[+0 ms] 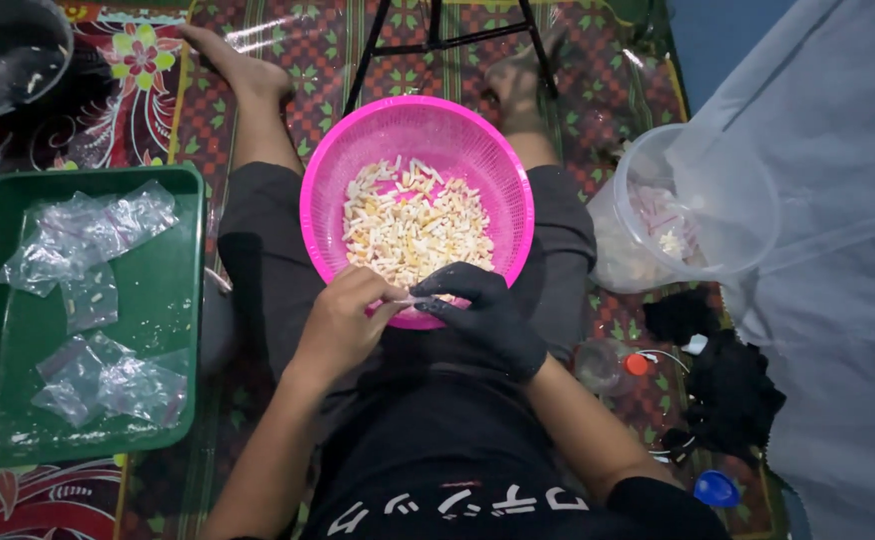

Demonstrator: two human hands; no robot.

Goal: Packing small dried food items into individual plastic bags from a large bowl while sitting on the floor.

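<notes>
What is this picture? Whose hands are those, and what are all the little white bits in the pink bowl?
The camera sits on a person's head and looks down, so you see their own lap and legs on a patterned mat. The pink bowl rests on their lap, full of small pale pieces; I cannot tell what they are. The left hand is bare and the right hand wears a black glove. Together they pinch something tiny at the bowl's near edge. On the left is a green tray holding small clear plastic bags. On the right stands a clear plastic tub.
</notes>
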